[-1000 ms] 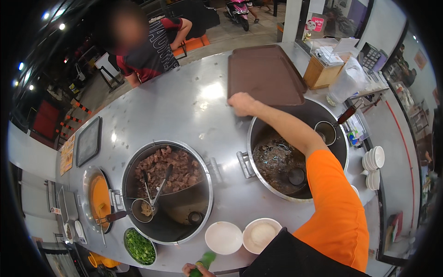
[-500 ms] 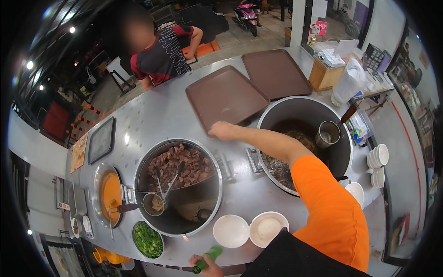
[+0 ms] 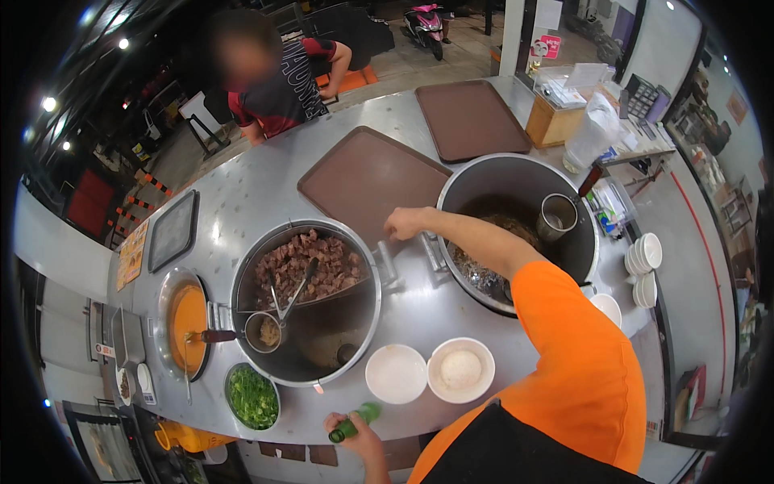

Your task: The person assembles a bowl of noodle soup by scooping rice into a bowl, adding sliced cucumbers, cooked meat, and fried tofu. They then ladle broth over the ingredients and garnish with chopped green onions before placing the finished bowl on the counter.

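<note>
My right hand (image 3: pixel 403 223) reaches across the steel counter and grips the near corner of a brown tray (image 3: pixel 355 177), which lies flat between two large pots. My left hand (image 3: pixel 357 429) is low at the counter's front edge, closed around a green handle-like object (image 3: pixel 351 423). In front of me stand an empty white bowl (image 3: pixel 395 373) and a white bowl holding something white (image 3: pixel 461 369). To their left is a pot (image 3: pixel 367 323) of brown meat chunks with ladles in it.
A second brown tray (image 3: pixel 472 117) lies farther back. A big pot (image 3: pixel 516 173) with dark broth and a metal strainer cup is on the right. An orange sauce pot (image 3: pixel 187 323), chopped greens (image 3: pixel 251 395) and stacked bowls (image 3: pixel 645 254) sit around. A person (image 3: pixel 278 89) leans on the far side.
My right hand has drawn one brown tray off the far stack and pulled it toward me and leftward. My left hand stayed on the green object.
</note>
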